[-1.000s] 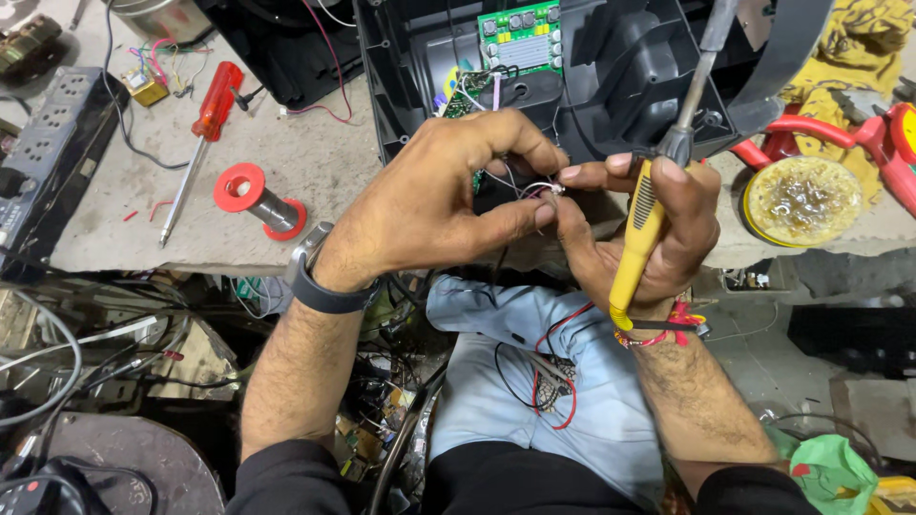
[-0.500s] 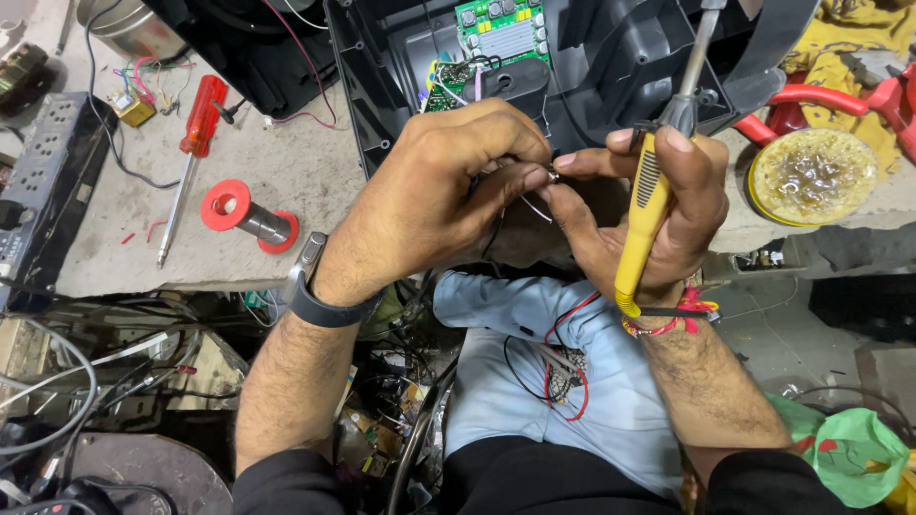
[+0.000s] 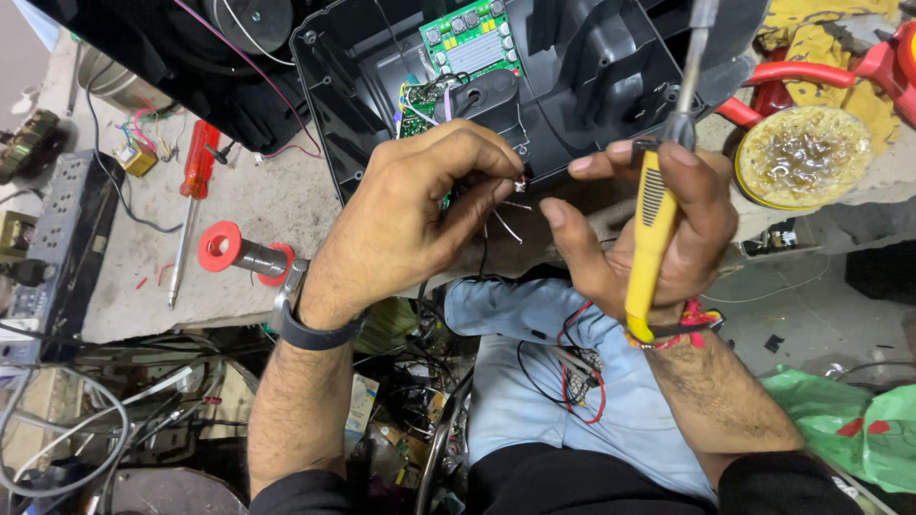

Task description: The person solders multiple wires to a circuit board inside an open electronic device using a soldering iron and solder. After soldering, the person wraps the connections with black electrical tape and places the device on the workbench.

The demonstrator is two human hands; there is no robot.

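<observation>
Your left hand (image 3: 410,215) is curled with its thumb and forefinger pinched narrow on a tiny component (image 3: 520,185) at the end of some thin pale wires (image 3: 504,224), which trail down and away from your fingertips. That little part sits just in front of the lower edge of the open black plastic housing (image 3: 592,86), between your two hands. Your right hand (image 3: 649,238) is close beside it but not touching it: the forefinger and thumb are spread apart and point toward the wires, while the other fingers wrap the yellow handle of a soldering iron (image 3: 658,215), whose metal shaft rises past the top of the frame with the tip out of sight. Inside the housing you can see a green circuit board (image 3: 468,43) with small wires bunched just below it. On the grey bench to your left lie a red-handled screwdriver (image 3: 196,181) and a red spool of solder (image 3: 243,255), near each other, with a black power strip (image 3: 57,248) farther left. To your right sits a round tin of amber flux (image 3: 801,157). A dark watch (image 3: 305,329) bands your left wrist, and red and black wires (image 3: 572,372) rest on the blue cloth (image 3: 525,381) over your lap.
</observation>
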